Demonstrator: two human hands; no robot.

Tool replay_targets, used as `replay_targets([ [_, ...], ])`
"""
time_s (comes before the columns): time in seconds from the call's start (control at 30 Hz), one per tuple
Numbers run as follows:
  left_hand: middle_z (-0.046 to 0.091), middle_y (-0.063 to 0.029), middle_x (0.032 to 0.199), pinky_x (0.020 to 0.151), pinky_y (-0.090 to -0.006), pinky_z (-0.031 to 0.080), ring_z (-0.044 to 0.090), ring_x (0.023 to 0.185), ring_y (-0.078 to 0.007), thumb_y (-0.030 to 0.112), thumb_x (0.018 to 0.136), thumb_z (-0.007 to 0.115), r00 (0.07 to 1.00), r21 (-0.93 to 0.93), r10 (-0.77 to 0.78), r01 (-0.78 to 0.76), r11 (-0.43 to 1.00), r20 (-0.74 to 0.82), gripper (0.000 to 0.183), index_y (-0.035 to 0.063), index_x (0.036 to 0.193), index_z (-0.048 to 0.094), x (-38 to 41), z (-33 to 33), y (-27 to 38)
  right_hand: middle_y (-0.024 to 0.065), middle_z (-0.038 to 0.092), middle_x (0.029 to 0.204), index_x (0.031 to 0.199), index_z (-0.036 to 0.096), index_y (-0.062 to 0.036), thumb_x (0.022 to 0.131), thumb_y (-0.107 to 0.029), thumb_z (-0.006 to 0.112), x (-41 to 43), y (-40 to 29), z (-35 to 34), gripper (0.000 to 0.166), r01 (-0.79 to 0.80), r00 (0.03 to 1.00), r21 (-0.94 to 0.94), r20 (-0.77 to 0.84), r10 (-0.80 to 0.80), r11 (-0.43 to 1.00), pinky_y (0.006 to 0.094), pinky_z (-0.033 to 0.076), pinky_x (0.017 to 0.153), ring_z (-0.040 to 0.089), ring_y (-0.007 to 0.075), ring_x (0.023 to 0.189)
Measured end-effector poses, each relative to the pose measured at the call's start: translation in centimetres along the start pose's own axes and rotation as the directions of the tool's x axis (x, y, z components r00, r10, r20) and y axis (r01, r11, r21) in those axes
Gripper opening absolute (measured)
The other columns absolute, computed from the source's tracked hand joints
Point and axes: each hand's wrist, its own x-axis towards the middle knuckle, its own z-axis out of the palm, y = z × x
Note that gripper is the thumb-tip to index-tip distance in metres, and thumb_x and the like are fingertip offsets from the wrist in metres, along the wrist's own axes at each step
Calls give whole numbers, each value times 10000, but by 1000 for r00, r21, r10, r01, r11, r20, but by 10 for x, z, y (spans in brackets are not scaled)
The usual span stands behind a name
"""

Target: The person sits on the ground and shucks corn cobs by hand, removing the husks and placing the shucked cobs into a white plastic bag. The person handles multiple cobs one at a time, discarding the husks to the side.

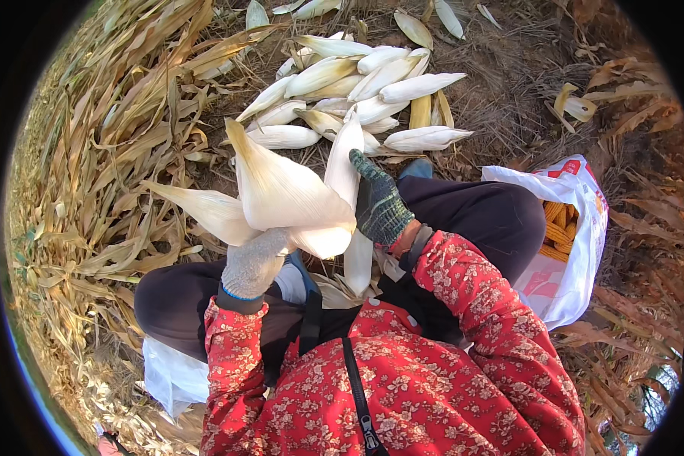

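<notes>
My left hand point(253, 263), in a pale grey knit glove, is closed around the base of spread, cream-coloured corn husks point(288, 185). One husk leaf point(208, 212) from this bunch points out to the left. The broad leaves hide whatever lies behind them. My right hand point(381, 205) wears a dark green patterned glove and grips a long, pale corn husk point(343, 157), its thumb along the side. Whether an ear is inside that husk cannot be seen. Just beyond both hands lies a heap of corn ears in whitish husks point(325, 77).
A white plastic bag point(590, 251) beside my right knee holds bare orange corn cobs point(558, 231). Another white bag point(174, 376) lies by my left knee. Dry corn stalks point(137, 119) cover the left side. Loose husks point(358, 262) lie between my legs.
</notes>
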Motion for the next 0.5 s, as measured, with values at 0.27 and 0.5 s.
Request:
replay_targets([
  [0.27,643,-80,1078,836,-324,496,623,954,-235,130,712,816,982,732,-38,-111,672,184,522,22,1163,576,6,34,-26,85,630,1042,1210,524,-15,841,-154,695,-8,4,7,429,376,867,-776,102,-488,506,341,505,793,612,205,891],
  [0.5,513,-156,1281,1019,-357,457,531,1172,-247,-56,889,581,933,571,-165,-52,819,321,490,-10,1337,386,-8,45,-36,81,631,1030,1195,538,-25,848,-147,679,-41,2,9,394,348,937,-819,308,-163,456,332,503,788,611,199,882],
])
